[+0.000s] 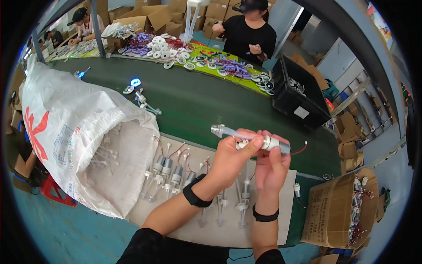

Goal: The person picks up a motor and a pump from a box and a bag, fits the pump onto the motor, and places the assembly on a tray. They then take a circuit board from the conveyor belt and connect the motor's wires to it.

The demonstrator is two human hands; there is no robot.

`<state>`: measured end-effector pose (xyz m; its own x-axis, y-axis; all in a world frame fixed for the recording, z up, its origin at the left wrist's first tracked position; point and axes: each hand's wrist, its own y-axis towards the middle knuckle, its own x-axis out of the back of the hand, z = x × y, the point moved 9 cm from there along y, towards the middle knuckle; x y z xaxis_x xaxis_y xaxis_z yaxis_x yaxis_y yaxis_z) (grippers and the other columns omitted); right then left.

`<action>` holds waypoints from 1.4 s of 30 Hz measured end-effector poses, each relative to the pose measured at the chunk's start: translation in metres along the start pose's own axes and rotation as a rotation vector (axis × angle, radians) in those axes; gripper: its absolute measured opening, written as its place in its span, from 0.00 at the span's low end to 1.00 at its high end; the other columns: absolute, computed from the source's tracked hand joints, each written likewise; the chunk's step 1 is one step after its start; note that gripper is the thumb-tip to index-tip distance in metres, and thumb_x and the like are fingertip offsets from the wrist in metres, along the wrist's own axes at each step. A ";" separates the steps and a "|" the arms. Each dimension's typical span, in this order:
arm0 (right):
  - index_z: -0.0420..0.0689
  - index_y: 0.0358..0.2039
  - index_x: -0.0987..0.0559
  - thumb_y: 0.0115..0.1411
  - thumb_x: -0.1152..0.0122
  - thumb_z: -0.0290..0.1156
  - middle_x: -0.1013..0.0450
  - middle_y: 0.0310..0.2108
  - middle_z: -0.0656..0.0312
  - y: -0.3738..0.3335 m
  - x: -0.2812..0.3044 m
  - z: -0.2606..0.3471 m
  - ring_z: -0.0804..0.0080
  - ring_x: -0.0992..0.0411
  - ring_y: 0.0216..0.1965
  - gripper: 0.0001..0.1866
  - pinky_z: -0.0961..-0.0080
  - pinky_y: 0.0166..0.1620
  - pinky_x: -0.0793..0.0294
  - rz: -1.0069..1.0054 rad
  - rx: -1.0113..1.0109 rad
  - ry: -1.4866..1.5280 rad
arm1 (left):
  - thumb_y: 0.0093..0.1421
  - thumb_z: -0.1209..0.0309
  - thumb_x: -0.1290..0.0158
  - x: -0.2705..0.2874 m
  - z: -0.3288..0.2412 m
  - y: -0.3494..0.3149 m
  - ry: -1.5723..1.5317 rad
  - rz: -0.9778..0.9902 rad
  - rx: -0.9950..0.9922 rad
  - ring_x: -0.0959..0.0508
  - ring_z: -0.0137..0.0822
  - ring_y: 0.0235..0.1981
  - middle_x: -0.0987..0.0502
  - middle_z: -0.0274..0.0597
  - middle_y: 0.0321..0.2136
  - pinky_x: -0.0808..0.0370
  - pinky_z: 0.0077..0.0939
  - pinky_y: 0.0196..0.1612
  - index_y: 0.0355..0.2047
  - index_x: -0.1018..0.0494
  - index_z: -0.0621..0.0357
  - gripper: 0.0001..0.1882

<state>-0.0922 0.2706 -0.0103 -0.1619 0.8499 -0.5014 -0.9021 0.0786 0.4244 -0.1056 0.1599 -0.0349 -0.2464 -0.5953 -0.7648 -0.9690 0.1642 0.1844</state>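
Note:
Above the belt, both my hands are closed around one small motor assembly. My left hand (231, 163) pinches its clear plastic tube (237, 133), which points left and ends in a ridged tip. In my right hand (269, 169) sits the silver cylindrical motor (283, 148) with its white collar (270, 143), and a red lead (300, 150) with a white plug trails off to the right. Below my hands, several similar motors with tubes (177, 174) lie in a row on a cardboard sheet (285, 207); my forearms cover part of them.
A white woven sack (57, 105) holding clear tube parts lies open at left. The green belt (211, 108) carries a lit blue assembly (135, 82). A black crate (281, 94) stands far right, a carton of motors (325, 215) near right. Across the belt stands a person (252, 35).

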 end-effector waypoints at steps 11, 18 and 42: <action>0.35 0.53 0.25 0.56 0.35 0.18 0.36 0.63 0.43 -0.018 -0.044 0.055 0.56 0.30 0.59 0.23 0.63 0.61 0.30 0.190 0.261 -0.755 | 0.67 0.69 0.46 -0.021 -0.006 -0.009 -0.304 0.133 0.241 0.23 0.31 0.46 0.26 0.40 0.46 0.24 0.30 0.50 0.56 0.37 0.59 0.20; 0.42 0.68 0.44 0.67 0.43 0.40 0.43 0.67 0.51 -0.058 -0.010 0.024 0.57 0.32 0.60 0.35 0.57 0.58 0.28 0.264 -0.501 -0.040 | 0.61 0.76 0.46 -0.029 -0.001 -0.024 0.092 0.203 0.371 0.22 0.36 0.45 0.32 0.42 0.50 0.24 0.29 0.47 0.64 0.47 0.59 0.33; 0.36 0.55 0.30 0.60 0.40 0.33 0.31 0.39 0.46 -0.173 0.084 -0.003 0.46 0.28 0.41 0.25 0.59 0.45 0.27 0.064 -0.595 -1.717 | 0.62 0.54 0.41 0.030 -0.127 -0.016 0.940 -0.084 -0.179 0.25 0.36 0.53 0.24 0.49 0.52 0.32 0.28 0.57 0.57 0.29 0.66 0.31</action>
<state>0.0493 0.3267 -0.1278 0.0008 0.4074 0.9132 -0.9807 0.1791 -0.0790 -0.0996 0.0392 0.0180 -0.0128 -0.9998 0.0134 -0.9528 0.0163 0.3031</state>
